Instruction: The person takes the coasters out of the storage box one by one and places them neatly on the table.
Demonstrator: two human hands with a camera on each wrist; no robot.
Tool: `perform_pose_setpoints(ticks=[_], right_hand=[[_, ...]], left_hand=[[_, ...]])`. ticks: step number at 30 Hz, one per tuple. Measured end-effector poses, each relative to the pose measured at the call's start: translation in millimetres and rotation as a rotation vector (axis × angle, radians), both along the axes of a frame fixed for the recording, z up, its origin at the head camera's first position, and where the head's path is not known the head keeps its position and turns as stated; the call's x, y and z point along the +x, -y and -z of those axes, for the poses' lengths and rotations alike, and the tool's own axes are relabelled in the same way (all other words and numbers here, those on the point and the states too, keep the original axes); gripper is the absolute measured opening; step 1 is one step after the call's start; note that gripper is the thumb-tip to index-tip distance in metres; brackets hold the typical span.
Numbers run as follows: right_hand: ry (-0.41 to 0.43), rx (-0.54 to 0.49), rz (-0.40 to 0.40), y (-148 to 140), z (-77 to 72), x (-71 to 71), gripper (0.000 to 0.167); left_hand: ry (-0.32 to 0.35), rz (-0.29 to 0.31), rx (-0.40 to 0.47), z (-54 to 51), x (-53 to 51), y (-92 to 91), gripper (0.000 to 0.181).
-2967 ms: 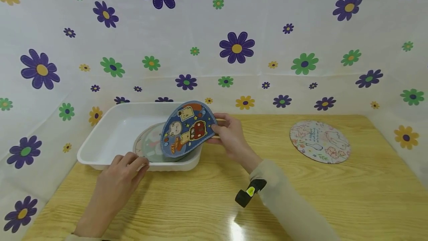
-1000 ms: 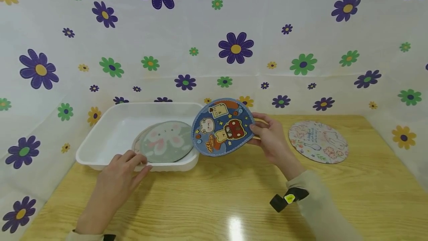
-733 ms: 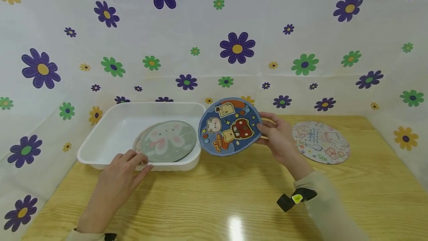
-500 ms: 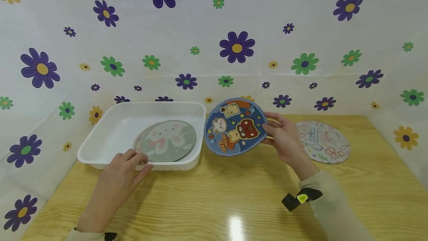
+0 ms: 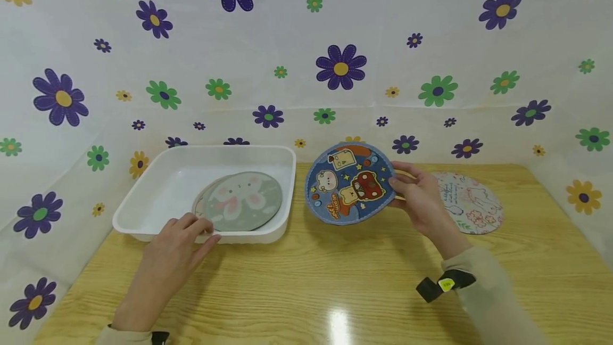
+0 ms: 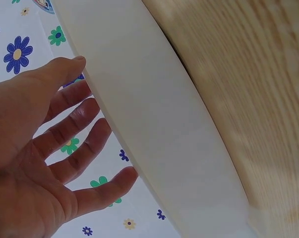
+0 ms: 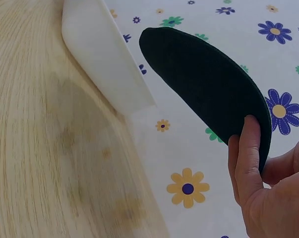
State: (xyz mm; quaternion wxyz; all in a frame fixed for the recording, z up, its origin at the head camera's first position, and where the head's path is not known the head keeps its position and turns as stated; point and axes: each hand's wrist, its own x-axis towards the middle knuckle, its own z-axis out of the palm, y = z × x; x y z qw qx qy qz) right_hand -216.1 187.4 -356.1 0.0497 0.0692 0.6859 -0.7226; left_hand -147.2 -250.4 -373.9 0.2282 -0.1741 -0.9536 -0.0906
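while one edge carries the blue mat (image 5: pixel 349 182), droop and overlap are our main worries

since the right hand (image 5: pixel 420 198) pinches the blue mat only at its 3 o'clock edge, thumb above and fingers against the dark underside, we judge its far side poorly supported. we log it tilted and lifted off the table (image 5: pixel 311 286), with the white tray (image 5: pixel 261 237) at 9 o'clock and the pale printed mat (image 5: pixel 476 204) at 3 o'clock, partly hidden by that hand.

risks: a loosened pinch could let it pivot and drop; a swing toward 9 o'clock could knock the tray; lowering toward 3 o'clock could cause overlap, the hand masking the pale mat's near side.

the left hand (image 5: pixel 173 246) rests at the tray's 6 o'clock rim, fingers loosely spread, not clamped; how hard it presses, we cannot tell. too much weight might shift the tray and the grey-green mat (image 5: pixel 246 201) at its 4 o'clock.
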Motion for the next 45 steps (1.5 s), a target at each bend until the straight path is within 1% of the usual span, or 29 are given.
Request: perform_pose_setpoints(ticks=[4,10,15,19,25,31,40,45], right_hand=[[0.001,0.013,0.001,-7.5,2.2,-0.3,0.045],[-0.024,0.028,-0.001,-18.5,6.8,-0.1,0.045],[-0.005,0.037,0.011,-26.2,9.9,0.9,0.042],[0.001,0.026,0.018,-31.2,11.3,1.8,0.042],[0.017,0.015,0.029,-38.9,11.9,1.4,0.047],[0.021,0.019,0.045,-48.2,13.2,0.3,0.048],[0.026,0.033,0.057,-60.4,18.4,-0.6,0.043],[0.031,0.060,0.059,-65.7,20.1,-1.3,0.043]], left_hand=[[-0.015,0.006,-0.008,0.3,-1.4,-0.3,0.018],[0.004,-0.001,-0.003,-0.8,-1.3,0.1,0.017],[0.007,-0.003,0.000,-0.9,-1.2,0.1,0.017],[0.000,-0.004,-0.001,-0.8,-1.5,-0.3,0.017],[0.017,-0.013,0.005,-1.2,-1.1,-0.1,0.017],[0.031,-0.017,0.007,-2.2,-0.8,-0.9,0.016],[0.036,-0.012,0.007,-3.0,-0.4,-0.7,0.016],[0.058,-0.016,0.011,-3.7,0.3,-0.8,0.015]])
